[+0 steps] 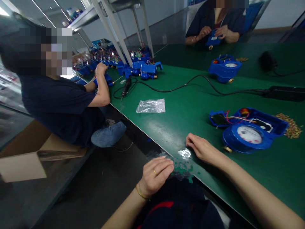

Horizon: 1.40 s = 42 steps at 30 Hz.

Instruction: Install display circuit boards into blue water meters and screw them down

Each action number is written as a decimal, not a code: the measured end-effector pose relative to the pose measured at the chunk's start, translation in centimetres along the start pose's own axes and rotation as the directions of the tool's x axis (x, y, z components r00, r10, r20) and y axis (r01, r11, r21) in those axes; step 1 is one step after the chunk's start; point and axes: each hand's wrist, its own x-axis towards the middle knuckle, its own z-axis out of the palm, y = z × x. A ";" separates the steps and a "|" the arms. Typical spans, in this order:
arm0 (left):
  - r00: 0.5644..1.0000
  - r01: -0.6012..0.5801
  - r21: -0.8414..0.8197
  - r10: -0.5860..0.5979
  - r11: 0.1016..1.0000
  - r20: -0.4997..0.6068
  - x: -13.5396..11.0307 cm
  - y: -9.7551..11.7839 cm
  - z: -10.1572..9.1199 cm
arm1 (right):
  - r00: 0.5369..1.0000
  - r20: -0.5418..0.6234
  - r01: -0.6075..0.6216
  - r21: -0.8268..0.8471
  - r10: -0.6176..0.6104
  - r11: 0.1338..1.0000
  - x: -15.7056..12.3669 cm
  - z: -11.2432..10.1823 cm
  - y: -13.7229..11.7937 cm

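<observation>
At the table's near edge, my left hand (157, 175) has its fingers together on a clear plastic bag (182, 174) with small green pieces in or on it. My right hand (200, 148) is pinched just above the green tabletop; whatever it may hold is hidden. Beside those fingers lies a shiny crumpled bit of clear plastic (185, 154). To the right of that hand sits a blue water meter (243, 136), its housing open with wires and a circuit board showing.
A pile of brass-coloured screws (289, 125) lies by the meter. Further back are a flat clear bag (151, 106), a black cable (171, 91), another blue meter (225, 68) and many stacked meters (143, 68). One co-worker (54, 89) sits left, another (216, 25) opposite.
</observation>
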 end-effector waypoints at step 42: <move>0.992 -0.108 -0.050 0.111 0.993 0.066 0.8 -0.5 -1.0 | 0.985 -0.101 -0.154 -0.131 0.142 0.979 -3.4 -0.8 1.3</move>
